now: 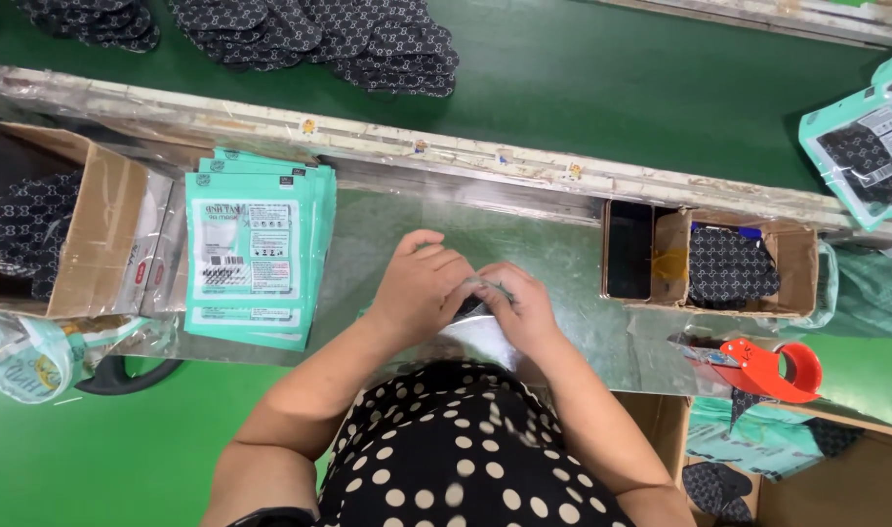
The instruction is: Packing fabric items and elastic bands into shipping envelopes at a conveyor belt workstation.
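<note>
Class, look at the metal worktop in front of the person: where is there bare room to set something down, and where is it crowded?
Bare worktop lies between the stack of teal packets and the left hand. More lies between the right hand and the small cardboard box. It is crowded at the hands, which meet on a packet, and beside the red tape dispenser.

item: clear plastic pouch [477, 310] w/ dark patterned piece inside, teal edge barely showing
state: mostly hidden under both hands, details hard to tell
pose: roughly flat, top end pinched between fingers
location: on clear-film-covered bench, centre, right in front of person, well apart from teal pouch stack at left
</note>
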